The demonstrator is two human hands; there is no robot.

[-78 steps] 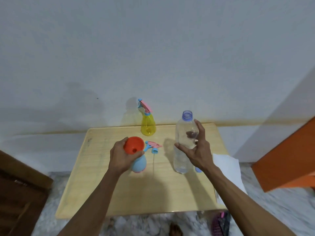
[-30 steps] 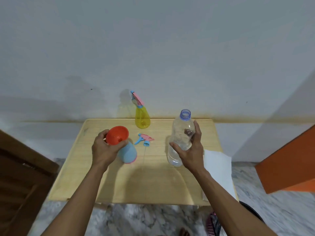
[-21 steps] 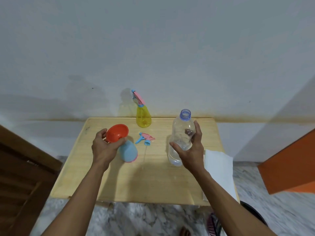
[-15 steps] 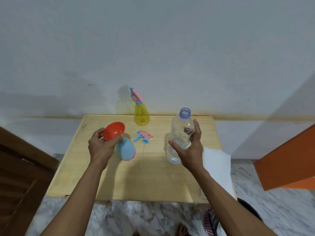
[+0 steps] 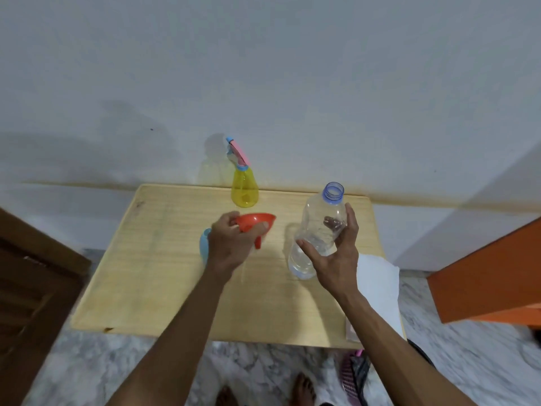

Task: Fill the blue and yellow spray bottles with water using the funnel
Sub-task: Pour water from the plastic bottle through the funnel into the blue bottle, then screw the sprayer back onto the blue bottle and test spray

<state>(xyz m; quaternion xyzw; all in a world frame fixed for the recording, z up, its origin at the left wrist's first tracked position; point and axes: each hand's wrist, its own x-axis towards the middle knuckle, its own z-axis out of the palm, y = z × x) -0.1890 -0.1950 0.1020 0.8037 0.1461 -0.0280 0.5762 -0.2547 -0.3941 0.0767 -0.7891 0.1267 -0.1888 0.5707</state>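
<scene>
The left hand [image 5: 231,247] is closed round the red funnel [image 5: 257,222]. It holds the funnel up off the table [image 5: 164,273], tipped a bit, w/ the thin spout pointing down by the fingers. The picture is blurry here, so I can't tell just how the fingers sit on it.

The blue spray bottle [image 5: 204,246] is just behind the left hand, on its left side. Only a small bit of blue shows past the wrist; the rest is hidden. I can't tell if it stands up or leans.

The yellow spray bottle [image 5: 244,187] stands up straight past the left hand, at the far edge of the table, close to the wall [image 5: 263,68]. Its pink & blue spray top is on.

The right hand [image 5: 336,256] is wrapped round the clear water bottle [image 5: 317,230], thumb on the near side, fingers on the far side. The bottle has no cap on; its blue rim is open. It leans a bit toward the right hand's fingers, and some water sits in the bottom part. I can't tell if its base touches the table.

Right of the right hand, a white paper [image 5: 377,285] lies on the table edge. Below the arms are bare toes [image 5: 301,389] on a gray stone floor [image 5: 87,370]
</scene>
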